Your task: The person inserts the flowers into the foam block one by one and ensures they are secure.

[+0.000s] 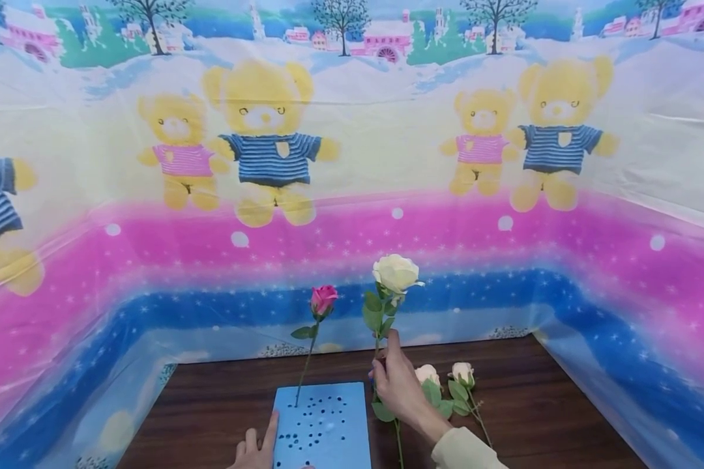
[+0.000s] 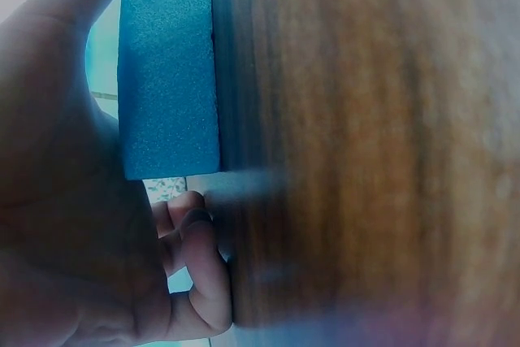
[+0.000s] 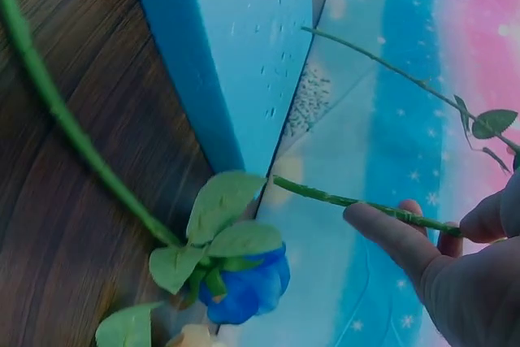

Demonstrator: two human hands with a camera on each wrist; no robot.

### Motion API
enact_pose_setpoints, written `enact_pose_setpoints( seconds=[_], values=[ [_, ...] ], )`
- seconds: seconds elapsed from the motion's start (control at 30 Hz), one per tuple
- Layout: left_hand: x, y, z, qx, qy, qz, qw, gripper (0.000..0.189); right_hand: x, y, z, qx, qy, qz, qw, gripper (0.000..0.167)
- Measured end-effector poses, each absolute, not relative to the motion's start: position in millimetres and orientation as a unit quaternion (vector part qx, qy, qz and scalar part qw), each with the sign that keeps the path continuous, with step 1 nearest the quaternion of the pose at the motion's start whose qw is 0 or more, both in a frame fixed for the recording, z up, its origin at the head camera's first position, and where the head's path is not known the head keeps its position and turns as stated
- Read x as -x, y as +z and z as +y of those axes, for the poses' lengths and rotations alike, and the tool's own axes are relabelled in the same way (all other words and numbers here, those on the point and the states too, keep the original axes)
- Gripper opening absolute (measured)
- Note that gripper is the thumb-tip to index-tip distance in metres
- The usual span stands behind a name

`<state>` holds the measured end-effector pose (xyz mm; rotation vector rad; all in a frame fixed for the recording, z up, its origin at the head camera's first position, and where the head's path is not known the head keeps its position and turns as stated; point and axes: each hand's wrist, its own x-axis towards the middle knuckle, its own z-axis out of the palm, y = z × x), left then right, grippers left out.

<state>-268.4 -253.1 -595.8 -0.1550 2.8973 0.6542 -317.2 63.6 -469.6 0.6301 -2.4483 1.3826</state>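
- The fingers (image 3: 390, 237) of the right hand (image 1: 401, 385) are clamped on the stem of a white rose (image 1: 396, 275), which passes between thumb and fingertips; a bare stretch runs on below the grip to its cut end.
- The white rose's long axis is close to upright, leaning slightly rightward toward the top in the head view. Its bloom points up, above the hand, with leaves between bloom and grip; the cut end points down.
- That end appears near the back right corner of a blue foam block (image 1: 354, 451); whether they touch I cannot tell.
- The left hand (image 1: 255, 451) rests at the block's left side, one finger straight along that edge, others bent beside it, not clamped on a stem.
- The block lies flat, its top dotted with holes. A pink rose (image 1: 324, 299) stands in one near the back left, bloom up, stem tilted rightward.
- A blue rose (image 3: 252, 286) lies beside the block's right side, bloom at the far end, stem running toward the person.
- Right of the right hand, a pale rose (image 1: 427, 374) and a second pale rose (image 1: 462, 373) lie with blooms away from the person.
- Beneath is a dark wood-grain counter (image 1: 211, 404); behind hangs a bear-printed cloth (image 1: 387, 163).
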Motion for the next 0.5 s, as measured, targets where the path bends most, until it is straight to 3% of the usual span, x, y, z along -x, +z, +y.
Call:
enact_pose_setpoints(
  seconds=[0.17,0.3,0.5],
  values=[
    [270,-601,-254,0.047,0.230,0.969,0.075,0.142,321,-473,49,-0.238,0.471,-0.838,0.142,0.033],
    [270,-602,-253,0.049,0.229,0.969,0.072,0.141,324,-476,40,-0.248,0.480,-0.832,0.123,0.037],
    [261,-592,-244,0.059,0.181,0.980,0.053,0.144,327,-479,30,-0.253,0.492,-0.827,0.097,0.027]
  ],
)
